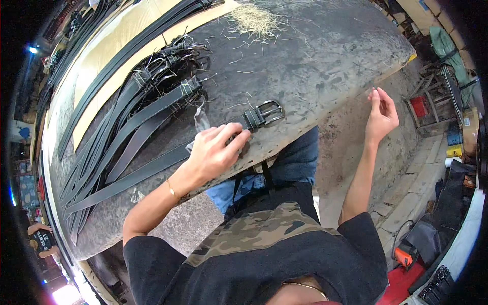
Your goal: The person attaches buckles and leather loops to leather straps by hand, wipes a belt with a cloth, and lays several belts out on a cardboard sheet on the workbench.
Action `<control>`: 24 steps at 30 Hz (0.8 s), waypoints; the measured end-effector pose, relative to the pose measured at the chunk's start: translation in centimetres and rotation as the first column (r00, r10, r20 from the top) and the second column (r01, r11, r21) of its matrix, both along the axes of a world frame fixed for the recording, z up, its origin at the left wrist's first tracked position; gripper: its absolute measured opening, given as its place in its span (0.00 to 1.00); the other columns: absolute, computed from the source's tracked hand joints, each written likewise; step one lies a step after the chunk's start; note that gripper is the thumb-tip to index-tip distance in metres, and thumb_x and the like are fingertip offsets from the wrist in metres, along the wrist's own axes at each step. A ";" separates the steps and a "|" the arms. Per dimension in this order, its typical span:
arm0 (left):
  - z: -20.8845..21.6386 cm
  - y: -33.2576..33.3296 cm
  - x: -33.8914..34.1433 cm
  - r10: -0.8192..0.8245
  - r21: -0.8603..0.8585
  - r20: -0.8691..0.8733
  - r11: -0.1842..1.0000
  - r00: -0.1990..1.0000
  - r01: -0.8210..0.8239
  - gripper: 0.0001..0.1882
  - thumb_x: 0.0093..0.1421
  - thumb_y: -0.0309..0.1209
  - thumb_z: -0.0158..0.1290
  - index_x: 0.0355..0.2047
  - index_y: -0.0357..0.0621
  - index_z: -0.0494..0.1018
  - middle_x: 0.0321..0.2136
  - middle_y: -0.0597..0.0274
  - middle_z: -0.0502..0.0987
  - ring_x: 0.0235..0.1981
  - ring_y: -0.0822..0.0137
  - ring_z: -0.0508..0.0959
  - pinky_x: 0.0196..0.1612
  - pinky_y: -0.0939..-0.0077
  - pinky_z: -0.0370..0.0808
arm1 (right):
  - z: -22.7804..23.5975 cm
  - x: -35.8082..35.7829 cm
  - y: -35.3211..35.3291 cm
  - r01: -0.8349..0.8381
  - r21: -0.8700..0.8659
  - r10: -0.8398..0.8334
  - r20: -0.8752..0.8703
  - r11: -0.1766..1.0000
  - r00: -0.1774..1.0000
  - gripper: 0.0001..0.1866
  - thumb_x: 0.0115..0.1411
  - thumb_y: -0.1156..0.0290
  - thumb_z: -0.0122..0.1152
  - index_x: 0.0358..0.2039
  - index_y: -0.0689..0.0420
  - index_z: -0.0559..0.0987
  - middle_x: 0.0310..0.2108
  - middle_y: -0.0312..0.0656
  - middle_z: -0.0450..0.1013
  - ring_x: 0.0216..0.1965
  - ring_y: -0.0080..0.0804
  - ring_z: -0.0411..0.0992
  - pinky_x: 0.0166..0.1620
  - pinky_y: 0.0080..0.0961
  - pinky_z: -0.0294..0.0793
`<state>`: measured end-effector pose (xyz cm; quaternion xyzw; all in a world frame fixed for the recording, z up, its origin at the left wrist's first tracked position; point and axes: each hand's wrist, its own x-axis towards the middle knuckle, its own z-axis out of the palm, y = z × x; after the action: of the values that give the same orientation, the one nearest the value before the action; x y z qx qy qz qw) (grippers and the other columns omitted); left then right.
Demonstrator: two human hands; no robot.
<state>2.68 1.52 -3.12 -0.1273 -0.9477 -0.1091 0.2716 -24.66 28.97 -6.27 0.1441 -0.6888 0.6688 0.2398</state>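
The black belt [155,166] lies across my near side of the desk [325,71], long, flat and faintly glossy, with dark, stitched-looking loops [251,119] beside its rounded, shiny metal buckle [281,109]. My left grip [216,151] curls over the strap near those loops; how firmly, I cannot tell. My right grip [382,117], raised beyond the desk, is pinched narrow.

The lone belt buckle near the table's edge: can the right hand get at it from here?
Likely yes: nothing visible lies between the right hand and the buckle; the left hand is at the strap, leaving the buckle uncovered.
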 end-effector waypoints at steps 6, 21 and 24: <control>-0.4 -0.4 1.0 0.009 0.069 0.039 0.998 0.999 -0.012 0.14 0.47 0.22 0.64 0.35 0.41 0.77 0.33 0.60 0.76 0.26 0.63 0.80 0.25 0.72 0.77 | -2.4 -1.0 0.1 0.200 0.215 -0.084 -0.453 0.956 0.888 0.05 0.59 0.83 0.63 0.35 0.63 0.81 0.37 0.43 0.80 0.38 0.28 0.78 0.40 0.22 0.79; -0.3 -0.4 0.9 -0.034 0.116 0.061 0.993 0.998 0.027 0.15 0.45 0.21 0.61 0.36 0.40 0.75 0.34 0.60 0.74 0.28 0.64 0.78 0.27 0.71 0.76 | -4.8 -6.9 2.5 -0.342 -0.323 0.456 0.411 0.882 0.789 0.08 0.62 0.79 0.61 0.42 0.66 0.77 0.31 0.44 0.77 0.29 0.25 0.74 0.31 0.16 0.74; -0.6 -0.4 1.0 -0.029 0.114 0.061 0.993 0.998 0.022 0.15 0.45 0.21 0.60 0.36 0.39 0.75 0.34 0.60 0.74 0.28 0.63 0.78 0.27 0.70 0.76 | -4.3 -7.2 4.3 -0.332 -0.479 0.525 0.355 0.813 0.774 0.09 0.62 0.79 0.62 0.42 0.66 0.78 0.32 0.42 0.77 0.28 0.23 0.74 0.31 0.15 0.73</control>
<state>3.68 1.07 -3.67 -0.1202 -0.9463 -0.1702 0.2470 -31.85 33.25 -10.55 0.0827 -0.5258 0.8434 -0.0735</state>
